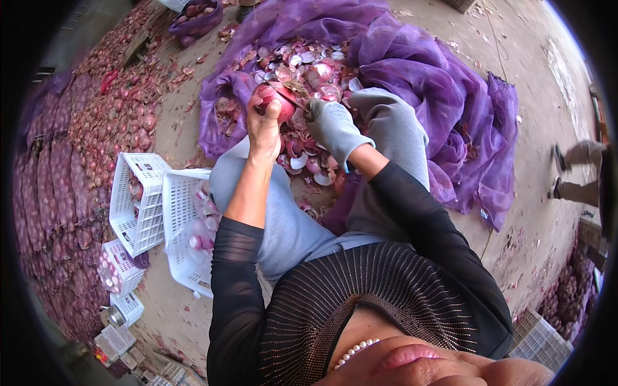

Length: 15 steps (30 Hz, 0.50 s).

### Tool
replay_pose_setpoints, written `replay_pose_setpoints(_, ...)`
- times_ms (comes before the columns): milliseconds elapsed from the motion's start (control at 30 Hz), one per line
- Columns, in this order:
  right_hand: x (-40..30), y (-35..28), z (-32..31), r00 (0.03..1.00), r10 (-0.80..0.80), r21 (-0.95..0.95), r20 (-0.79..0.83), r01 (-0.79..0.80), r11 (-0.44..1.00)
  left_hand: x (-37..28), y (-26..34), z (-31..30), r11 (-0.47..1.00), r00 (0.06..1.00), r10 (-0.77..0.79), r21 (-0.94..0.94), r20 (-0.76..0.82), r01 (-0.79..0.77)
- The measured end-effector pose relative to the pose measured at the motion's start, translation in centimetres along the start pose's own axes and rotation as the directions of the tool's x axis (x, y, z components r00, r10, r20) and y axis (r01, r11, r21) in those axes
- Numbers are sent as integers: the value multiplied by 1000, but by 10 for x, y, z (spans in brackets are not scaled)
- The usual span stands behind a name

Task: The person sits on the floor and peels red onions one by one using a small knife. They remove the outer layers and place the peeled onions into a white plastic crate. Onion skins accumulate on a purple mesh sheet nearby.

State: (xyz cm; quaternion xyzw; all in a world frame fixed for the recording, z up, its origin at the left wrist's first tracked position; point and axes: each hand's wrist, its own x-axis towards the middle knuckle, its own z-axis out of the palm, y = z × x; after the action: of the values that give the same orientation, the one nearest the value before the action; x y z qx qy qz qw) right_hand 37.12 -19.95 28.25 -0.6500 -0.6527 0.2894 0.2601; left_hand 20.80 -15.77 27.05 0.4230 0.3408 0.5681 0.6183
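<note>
My bare left hand [265, 128] grips a large red onion [285, 107] between thumb and fingers, above a heap of peelings. Dry brown tufts stick out at the onion's far right, and part of its skin is torn. My right hand [335, 123], in a grey-white work glove, is closed on a small knife [295, 100]. Its thin dark blade lies across the top of the onion; the handle is hidden in the glove. Beneath both hands, onion skins and cut pieces [314, 159] lie between my knees, partly on purple mesh netting [410, 91].
To my left, a white plastic basket [181, 260] contains peeled onions [200, 241]. Beside it another white crate [140, 241] lies tipped. Farther left are loose onions [140, 128] and filled mesh sacks [46, 193]. Another person's legs [577, 169] stand at the far right.
</note>
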Motion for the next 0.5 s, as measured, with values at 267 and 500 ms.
replay_pose_setpoints(267,12,9,8,998,-47,-46,45,50,998,-14,9,-7,977,983,-180,-108,32,183)
replay_pose_setpoints(500,7,66,34,982,152,-187,111,-129,974,-11,47,-29,975,982,167,134,85,-178)
